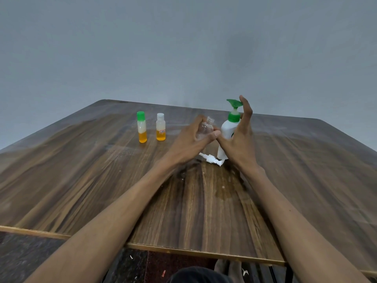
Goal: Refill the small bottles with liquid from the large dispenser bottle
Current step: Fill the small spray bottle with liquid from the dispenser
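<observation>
My left hand [190, 142] grips a small clear bottle [205, 128], uncapped and tilted, its open neck pointing up toward the dispenser. The large white dispenser bottle [227, 131] with a green pump head [234, 103] stands upright just right of it. My right hand [239, 137] is spread open against the dispenser's near side, with a fingertip reaching the green pump head. A white spray cap [211, 159] lies on the table under my hands. Two small bottles with orange liquid stand to the left: one with a green cap [141, 127], one with a white cap [160, 127].
The wooden table [102, 180] has a wet smear near the middle in front of my arms. Its near edge runs across the bottom of the view, with dark floor below. A plain grey wall stands behind the table's far edge.
</observation>
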